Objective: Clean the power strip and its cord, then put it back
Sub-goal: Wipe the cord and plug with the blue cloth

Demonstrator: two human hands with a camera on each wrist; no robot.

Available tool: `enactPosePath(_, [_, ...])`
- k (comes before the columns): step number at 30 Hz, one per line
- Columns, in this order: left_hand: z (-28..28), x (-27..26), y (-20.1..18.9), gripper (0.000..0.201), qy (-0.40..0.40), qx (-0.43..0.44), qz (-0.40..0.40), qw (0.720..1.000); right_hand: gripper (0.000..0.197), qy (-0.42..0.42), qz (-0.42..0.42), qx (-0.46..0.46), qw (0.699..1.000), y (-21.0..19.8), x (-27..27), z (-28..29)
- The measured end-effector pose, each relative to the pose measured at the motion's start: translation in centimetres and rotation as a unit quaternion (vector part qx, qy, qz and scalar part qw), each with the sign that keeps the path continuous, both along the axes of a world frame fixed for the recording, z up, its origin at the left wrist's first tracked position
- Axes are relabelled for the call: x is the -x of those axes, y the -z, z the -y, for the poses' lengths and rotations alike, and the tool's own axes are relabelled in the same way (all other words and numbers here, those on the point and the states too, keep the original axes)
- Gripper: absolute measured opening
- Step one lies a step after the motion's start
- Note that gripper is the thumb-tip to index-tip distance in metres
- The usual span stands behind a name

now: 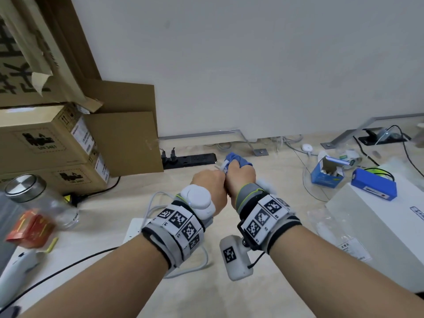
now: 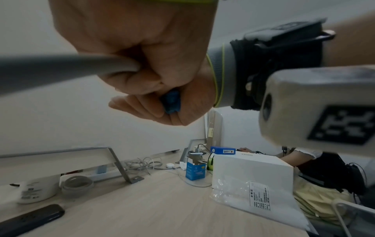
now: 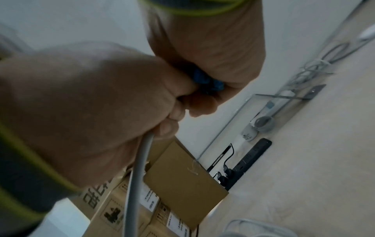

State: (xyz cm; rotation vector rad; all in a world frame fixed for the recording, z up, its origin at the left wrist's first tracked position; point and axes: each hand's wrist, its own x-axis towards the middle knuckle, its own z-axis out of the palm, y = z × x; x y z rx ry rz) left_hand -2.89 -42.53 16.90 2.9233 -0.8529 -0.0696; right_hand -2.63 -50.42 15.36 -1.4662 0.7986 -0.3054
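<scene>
— Left hand (image 1: 207, 188)?
— Balled into a fist, held up off the counter (image 1: 286, 171), fingers wrapped tight round the grey-white cord (image 2: 61, 69). Forearm reaching in from the near left, wrist strapped with a marker band.
— And the right hand (image 1: 241, 177)?
— Pressed right against the left one, on its right side. Clenched as well, squeezing a blue cloth (image 1: 238, 160) that bunches out past the knuckles on the far side. From the left wrist view, only a small blue nub visible between curled fingers.
— Cloth around the cord, or merely beside it?
— Hard to tell; hidden inside the two fists. Just a short white stub showing between them in the head view.
— Course of the cord?
— Out of the bottom of the left fist, as seen from the right wrist, then hanging down toward the counter. Slack loops lying near the left forearm.
— White power strip (image 1: 135, 228)?
— Flat on the counter, near and left, partly hidden beneath the left wrist. Well apart from both fists.
— Anything else round about?
— Black power strip (image 1: 190, 160) at the far edge by the wall, two plugs in its left end. Cardboard boxes (image 1: 46, 138) stacked far left, a blurred glass jar (image 1: 39, 198) with a metal lid just in front of them. To the right a white box (image 1: 378, 221) carrying a blue pack (image 1: 376, 187), with an open blue carton (image 1: 325, 175) beside it.
</scene>
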Motion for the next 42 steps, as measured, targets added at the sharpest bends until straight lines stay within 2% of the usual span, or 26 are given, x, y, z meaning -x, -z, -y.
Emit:
enactPosePath(2, [-0.3, 0.1, 0.1, 0.020, 0.013, 0.017, 0.011, 1.000, 0.022, 0.016, -0.010, -0.086, 0.996, -0.1, -0.1, 0.5])
enactPosePath(4, [-0.8, 0.2, 0.5, 0.023, 0.026, 0.041, 0.020, 0.999, 0.017, 0.018, -0.005, -0.210, 0.977, -0.3, 0.3, 1.3])
enactPosePath(6, [-1.3, 0.1, 0.5, 0.021, 0.019, 0.062, 0.016, 0.998, 0.018, 0.012, 0.028, -0.289, 0.957, -0.1, 0.7, 1.7])
enactPosePath(8, [-1.5, -0.1, 0.3, 0.017, 0.011, 0.059, 0.001, 0.998, 0.021, -0.004, 0.047, -0.292, 0.955, 0.4, 0.8, 1.3])
enactPosePath(10, [-1.2, -0.1, 0.1, 0.013, 0.022, 0.026, 0.010, 0.999, 0.021, -0.030, 0.054, -0.223, 0.973, 0.7, 0.6, -0.2])
enactPosePath(13, [-0.8, 0.2, -0.3, 0.023, 0.033, -0.014, 0.041, 0.999, 0.015, -0.010, 0.089, -0.084, 0.992, 0.8, 0.2, -1.5])
enactPosePath(15, [-0.7, 0.2, -0.4, 0.033, 0.028, -0.003, 0.041, 0.999, 0.016, -0.011, 0.095, -0.055, 0.994, -0.1, 0.6, -1.4])
enactPosePath(17, [-0.8, 0.4, -0.5, 0.031, 0.028, 0.015, 0.038, 0.999, 0.022, 0.007, 0.057, -0.034, 0.998, -0.9, 0.6, -0.9])
enactPosePath(19, [-0.9, 0.9, -0.8, 0.025, 0.040, 0.036, 0.051, 0.997, 0.029, 0.045, 0.010, -0.058, 0.997, -1.7, 0.4, 0.0])
enactPosePath(21, [-0.9, 1.2, -1.0, 0.023, 0.066, 0.038, 0.067, 0.995, 0.025, 0.020, -0.016, -0.178, 0.984, -2.2, 0.3, 0.6])
enactPosePath(23, [-1.4, 1.1, -1.3, 0.022, 0.084, 0.036, 0.078, 0.993, 0.031, 0.005, 0.009, -0.280, 0.960, -2.5, 0.3, 1.2])
enactPosePath(24, [-1.6, 0.9, -1.3, 0.021, 0.081, 0.049, 0.078, 0.992, 0.038, 0.011, 0.010, -0.280, 0.960, -2.7, -0.2, 1.4])
enactPosePath(25, [-1.9, 0.7, -1.4, 0.022, 0.070, 0.066, 0.074, 0.993, 0.045, 0.027, 0.008, -0.278, 0.960, -2.5, -0.3, 1.5])
enactPosePath(26, [-2.2, 0.4, -1.4, 0.023, 0.055, 0.082, 0.069, 0.993, 0.053, 0.102, -0.012, -0.270, 0.957, -2.3, -0.5, 1.4])
enactPosePath(27, [-2.4, 0.2, -1.4, 0.024, 0.040, 0.092, 0.061, 0.993, 0.061, 0.211, -0.054, -0.251, 0.943, -2.0, -0.5, 1.7])
enactPosePath(28, [-2.5, 0.1, -1.3, 0.023, 0.028, 0.097, 0.049, 0.994, 0.064, 0.275, -0.063, -0.229, 0.932, -2.2, -0.8, 1.9])
enactPosePath(29, [-2.6, 0.0, -1.2, 0.021, 0.015, 0.103, 0.033, 0.994, 0.062, 0.235, -0.033, -0.243, 0.941, -2.3, -0.6, 1.2])
enactPosePath(31, [-2.7, 0.0, -1.2, 0.017, -0.010, 0.112, 0.019, 0.993, 0.048, 0.023, 0.033, -0.295, 0.955, -2.6, 1.2, -0.5])
enactPosePath(32, [-2.7, 0.1, -1.2, 0.017, -0.012, 0.113, 0.022, 0.993, 0.035, -0.014, 0.039, -0.280, 0.959, -2.6, 1.9, -0.9])
enactPosePath(34, [-2.4, 0.2, -1.1, 0.014, 0.000, 0.098, 0.039, 0.994, 0.018, -0.034, 0.031, -0.178, 0.983, -1.9, 1.9, -1.6])
enactPosePath(36, [-2.3, 0.2, -1.0, 0.016, 0.014, 0.069, 0.057, 0.996, 0.014, -0.018, 0.038, -0.040, 0.998, -1.9, 1.9, -2.2])
enactPosePath(38, [-2.5, 0.1, -1.0, 0.018, 0.016, 0.075, 0.066, 0.995, 0.010, -0.011, 0.047, 0.044, 0.998, -2.2, 1.7, -2.7])
enactPosePath(42, [-3.1, 0.2, -1.2, 0.017, 0.021, 0.100, 0.076, 0.992, 0.011, -0.007, 0.059, 0.066, 0.996, -2.5, 1.6, -3.1])
